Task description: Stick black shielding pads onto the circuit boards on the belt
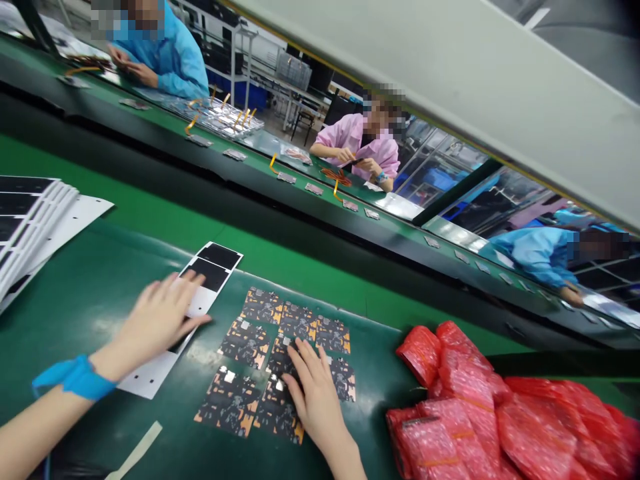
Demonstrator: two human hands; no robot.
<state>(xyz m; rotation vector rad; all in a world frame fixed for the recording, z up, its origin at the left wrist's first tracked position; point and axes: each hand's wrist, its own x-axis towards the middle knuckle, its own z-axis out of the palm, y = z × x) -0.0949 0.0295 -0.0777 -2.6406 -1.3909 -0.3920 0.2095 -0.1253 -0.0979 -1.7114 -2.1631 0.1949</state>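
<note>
My left hand lies with its fingers spread over a white sheet with black adhesive panels, covering its middle part. A blue band is around the left wrist. My right hand has its fingers stretched out over dark circuit boards with copper-coloured patches, laid out in rough rows. Its fingertips are over the middle and right boards and partly hide them; whether they press on them I cannot tell. Nothing shows gripped in either hand.
Stacked white-and-black sheets lie at the left. Red bubble-wrap bundles fill the right side of the green table. A pale strip lies near the front. Beyond, a green conveyor carries small boards; several co-workers sit behind it.
</note>
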